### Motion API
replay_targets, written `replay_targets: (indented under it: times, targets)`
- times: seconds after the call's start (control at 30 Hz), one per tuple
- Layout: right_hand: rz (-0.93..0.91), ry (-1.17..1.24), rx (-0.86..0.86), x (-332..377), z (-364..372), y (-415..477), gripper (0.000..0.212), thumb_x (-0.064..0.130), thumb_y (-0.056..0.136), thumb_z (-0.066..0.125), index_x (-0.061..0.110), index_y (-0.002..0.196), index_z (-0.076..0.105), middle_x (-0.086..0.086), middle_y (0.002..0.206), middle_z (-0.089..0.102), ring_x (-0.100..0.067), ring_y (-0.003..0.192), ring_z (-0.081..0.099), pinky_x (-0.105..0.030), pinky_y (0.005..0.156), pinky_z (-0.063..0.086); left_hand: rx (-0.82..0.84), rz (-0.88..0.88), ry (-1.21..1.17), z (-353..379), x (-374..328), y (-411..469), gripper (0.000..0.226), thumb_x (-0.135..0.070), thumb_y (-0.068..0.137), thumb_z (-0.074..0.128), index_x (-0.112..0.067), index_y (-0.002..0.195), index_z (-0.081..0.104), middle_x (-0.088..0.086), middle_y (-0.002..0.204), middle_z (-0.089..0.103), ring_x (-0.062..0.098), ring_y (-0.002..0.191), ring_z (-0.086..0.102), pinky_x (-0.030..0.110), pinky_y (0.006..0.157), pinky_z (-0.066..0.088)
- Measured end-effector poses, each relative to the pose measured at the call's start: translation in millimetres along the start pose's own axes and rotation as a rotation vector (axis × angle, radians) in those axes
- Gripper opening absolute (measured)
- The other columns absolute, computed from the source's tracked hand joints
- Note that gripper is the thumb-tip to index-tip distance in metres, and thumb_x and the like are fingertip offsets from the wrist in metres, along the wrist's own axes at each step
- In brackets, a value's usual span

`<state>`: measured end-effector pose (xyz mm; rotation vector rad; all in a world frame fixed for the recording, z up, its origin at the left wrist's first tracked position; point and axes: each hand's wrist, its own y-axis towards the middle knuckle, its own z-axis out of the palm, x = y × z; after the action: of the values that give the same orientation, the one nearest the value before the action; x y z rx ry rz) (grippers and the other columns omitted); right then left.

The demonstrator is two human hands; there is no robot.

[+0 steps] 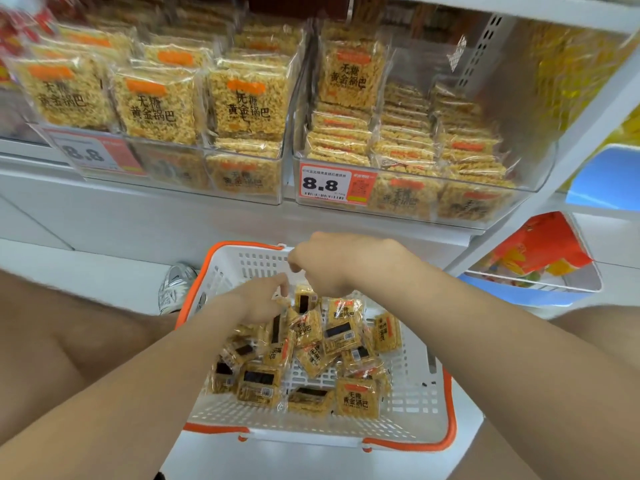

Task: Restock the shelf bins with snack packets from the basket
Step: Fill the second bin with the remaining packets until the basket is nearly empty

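Note:
A white basket with an orange rim [449,432] stands on the floor between my knees and holds several yellow snack packets [356,398] in a loose heap. My left hand [254,301] reaches into the heap's far side, its fingers curled on a snack packet [277,327]. My right hand [334,263] hovers just above and beside it, fingers curled down over the top of another packet [304,301]. Above, a left clear shelf bin [282,161] and a right clear shelf bin [540,168] hold several of the same packets, stacked flat and upright.
Price tags reading 8.8 [323,184] hang on the bin fronts. A lower bin with orange packs [540,258] sits at the right beside a white shelf post [554,161]. A silver shoe [176,289] is left of the basket.

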<state>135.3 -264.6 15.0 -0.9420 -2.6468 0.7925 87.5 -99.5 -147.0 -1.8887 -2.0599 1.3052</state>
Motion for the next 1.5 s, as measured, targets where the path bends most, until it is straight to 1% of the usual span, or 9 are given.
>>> replay_targets:
  times: [0.2, 0.37, 0.53, 0.67, 0.77, 0.93, 1.03, 1.17, 1.5]
  targets:
    - [0.050, 0.024, -0.013, -22.0, -21.5, -26.3, 0.044, 0.004, 0.094, 0.064, 0.013, 0.137, 0.060, -0.011, 0.124, 0.062, -0.032, 0.102, 0.067, -0.035, 0.065, 0.050, -0.158, 0.130, -0.400, -37.1, -56.0, -33.0, 0.026, -0.021, 0.104, 0.054, -0.027, 0.124, 0.071, 0.021, 0.080, 0.072, 0.033, 0.065, 0.075, 0.040, 0.063, 0.065]
    - [0.056, 0.131, 0.100, -32.8, -33.9, -49.0, 0.060, 0.068, 0.075, 0.082, 0.014, 0.094, 0.064, 0.002, 0.080, 0.064, -0.020, 0.070, 0.062, -0.033, 0.060, 0.048, -0.341, 0.193, -0.610, -65.0, -104.0, -68.8, 0.030, -0.017, 0.101, 0.055, -0.013, 0.090, 0.083, 0.020, 0.077, 0.073, 0.035, 0.062, 0.074, 0.047, 0.063, 0.066]
    - [0.057, 0.283, -0.178, -45.0, -42.4, -60.7, 0.026, 0.027, 0.080, 0.082, 0.011, 0.096, 0.069, -0.006, 0.084, 0.071, -0.024, 0.071, 0.067, -0.041, 0.058, 0.054, -0.534, 0.185, -0.621, -87.6, -123.9, -94.0, 0.058, -0.044, 0.105, 0.058, 0.000, 0.070, 0.071, 0.013, 0.059, 0.069, 0.030, 0.049, 0.067, 0.042, 0.056, 0.062]
    - [0.037, 0.567, -0.302, -55.8, -58.2, -79.1, 0.039, 0.016, 0.082, 0.082, 0.023, 0.116, 0.064, 0.002, 0.111, 0.065, -0.015, 0.097, 0.066, -0.042, 0.079, 0.061, -0.866, 0.300, -0.306, -104.5, -134.3, -106.4, 0.070, -0.052, 0.107, 0.048, -0.018, 0.048, 0.035, -0.006, 0.041, 0.032, 0.013, 0.041, 0.034, 0.035, 0.054, 0.032]
    - [0.039, 0.808, -0.415, -61.0, -65.5, -90.2, 0.045, 0.012, 0.085, 0.080, 0.026, 0.125, 0.067, -0.003, 0.116, 0.066, -0.020, 0.105, 0.069, -0.045, 0.086, 0.062, -0.942, 0.458, -0.268, -120.6, -143.8, -111.3, 0.064, -0.047, 0.107, 0.041, -0.011, 0.055, 0.042, 0.006, 0.053, 0.044, 0.019, 0.059, 0.046, 0.045, 0.062, 0.037]
    - [0.121, 1.189, -0.620, -64.0, -77.6, -98.2, 0.050, 0.002, 0.089, 0.074, 0.026, 0.131, 0.063, -0.016, 0.103, 0.072, -0.025, 0.085, 0.074, -0.042, 0.074, 0.065, -0.854, 0.515, -0.243, -157.9, -165.9, -120.7, 0.020, -0.034, 0.096, 0.065, -0.030, 0.077, 0.074, -0.010, 0.072, 0.071, 0.005, 0.068, 0.062, 0.023, 0.064, 0.049]
    - [0.136, 1.428, -0.772, -64.5, -85.4, -96.3, 0.051, 0.000, 0.091, 0.073, 0.022, 0.135, 0.059, -0.011, 0.109, 0.074, -0.013, 0.075, 0.073, -0.023, 0.051, 0.056, -0.671, 0.509, -0.245, -180.5, -172.3, -123.2, 0.009, -0.034, 0.092, 0.072, -0.031, 0.091, 0.080, -0.001, 0.077, 0.076, 0.023, 0.077, 0.072, 0.041, 0.074, 0.058]
    - [0.143, 1.508, -0.940, -65.6, -89.4, -85.3, 0.056, 0.009, 0.087, 0.082, 0.021, 0.137, 0.059, -0.003, 0.106, 0.077, -0.014, 0.088, 0.077, -0.030, 0.076, 0.064, -0.327, 0.395, -0.310, -205.9, -184.1, -120.6, 0.028, -0.042, 0.097, 0.065, -0.018, 0.106, 0.078, 0.007, 0.082, 0.063, 0.024, 0.069, 0.055, 0.037, 0.058, 0.041]
    - [0.410, 1.770, -0.892, -62.7, -100.5, -61.5, 0.035, 0.029, 0.091, 0.072, 0.017, 0.123, 0.065, -0.006, 0.117, 0.071, -0.022, 0.096, 0.065, -0.038, 0.081, 0.052, -0.578, 0.369, -0.824, -197.9, -212.0, -99.1, 0.025, -0.014, 0.091, 0.079, -0.022, 0.100, 0.057, 0.007, 0.098, 0.074, 0.021, 0.074, 0.079, 0.032, 0.063, 0.064]
